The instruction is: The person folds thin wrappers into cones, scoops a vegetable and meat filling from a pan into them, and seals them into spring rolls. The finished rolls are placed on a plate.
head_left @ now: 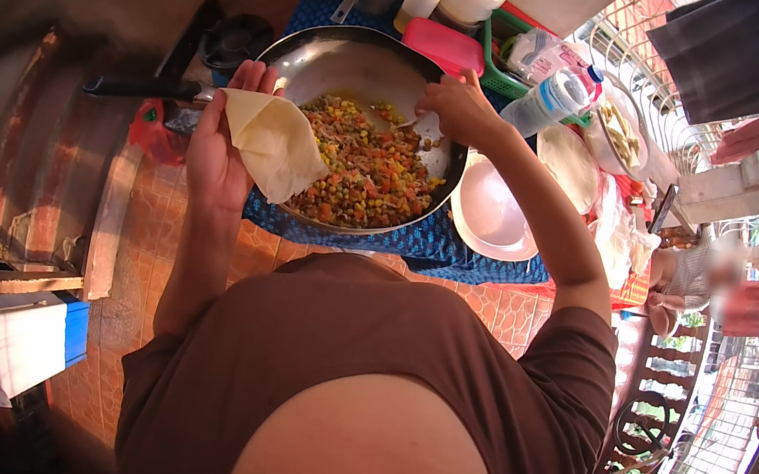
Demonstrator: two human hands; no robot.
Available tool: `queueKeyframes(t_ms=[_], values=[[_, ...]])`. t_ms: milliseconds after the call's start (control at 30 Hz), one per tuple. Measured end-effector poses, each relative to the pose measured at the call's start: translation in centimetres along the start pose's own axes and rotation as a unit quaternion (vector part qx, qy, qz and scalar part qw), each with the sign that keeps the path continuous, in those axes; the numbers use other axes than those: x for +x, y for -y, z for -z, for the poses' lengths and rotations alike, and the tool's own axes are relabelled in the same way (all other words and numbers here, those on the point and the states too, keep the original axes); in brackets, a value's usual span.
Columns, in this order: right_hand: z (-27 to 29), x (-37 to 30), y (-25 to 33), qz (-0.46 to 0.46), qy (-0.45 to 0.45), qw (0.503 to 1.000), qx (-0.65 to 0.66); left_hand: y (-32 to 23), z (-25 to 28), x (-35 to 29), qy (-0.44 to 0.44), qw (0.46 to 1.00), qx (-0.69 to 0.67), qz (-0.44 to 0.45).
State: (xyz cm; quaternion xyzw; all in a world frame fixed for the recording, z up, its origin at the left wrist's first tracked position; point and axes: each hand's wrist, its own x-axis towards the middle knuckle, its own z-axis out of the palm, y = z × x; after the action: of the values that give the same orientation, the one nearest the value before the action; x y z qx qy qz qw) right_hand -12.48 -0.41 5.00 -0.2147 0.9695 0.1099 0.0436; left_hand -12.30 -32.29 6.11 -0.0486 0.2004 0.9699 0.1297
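Observation:
A pale, thin spring roll wrapper [273, 145] lies across my left hand [219, 159], which holds it palm up beside the left side of a wide pan [352, 61]. One corner of the wrapper hangs over the food. The pan contains a cooked filling [359, 175] of diced orange and yellow vegetables with brownish bits. At the pan's far right edge, my right hand [457, 109] is closed on a spoon [406, 126], whose bowl end is down at the filling. The pan's black handle [146, 88] points left, past my left hand.
Right of the pan sit a pale pink bowl [494, 205], round wrappers [567, 165], a water bottle [547, 100] and a bowl of rolls [618, 135]. Behind are a pink lid [444, 47] and green basket [501, 69]. A person [688, 273] is at far right.

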Motion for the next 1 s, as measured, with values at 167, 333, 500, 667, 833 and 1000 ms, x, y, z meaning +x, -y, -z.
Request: queueKeyframes(t_ms=[167,333,500,667,833,1000], values=[[0.6,-3.9,1.8,-0.055,0.02,0.991,0.121,1.0,-0.1,0.4,0.009,0.999,0.036,-0.002],[1.5,-7.2,6.4,-0.046,-0.079,0.994,0.061,1.3,0.2,0.6,0.022,1.0,0.019,0.0],[3.3,-10.0,10.6,-0.064,-0.111,0.991,0.04,1.6,0.0,0.3,0.019,1.0,0.02,-0.001],[2.9,-10.1,10.5,-0.11,-0.116,0.975,0.154,1.9,-0.2,0.1,0.013,1.0,0.012,-0.014],[2.1,-10.0,9.0,-0.155,-0.083,0.945,0.278,2.0,1.0,1.1,-0.011,0.999,-0.014,-0.027],[1.8,-9.3,7.9,-0.197,-0.047,0.9,0.385,1.9,1.6,1.8,-0.036,0.998,-0.044,-0.025]])
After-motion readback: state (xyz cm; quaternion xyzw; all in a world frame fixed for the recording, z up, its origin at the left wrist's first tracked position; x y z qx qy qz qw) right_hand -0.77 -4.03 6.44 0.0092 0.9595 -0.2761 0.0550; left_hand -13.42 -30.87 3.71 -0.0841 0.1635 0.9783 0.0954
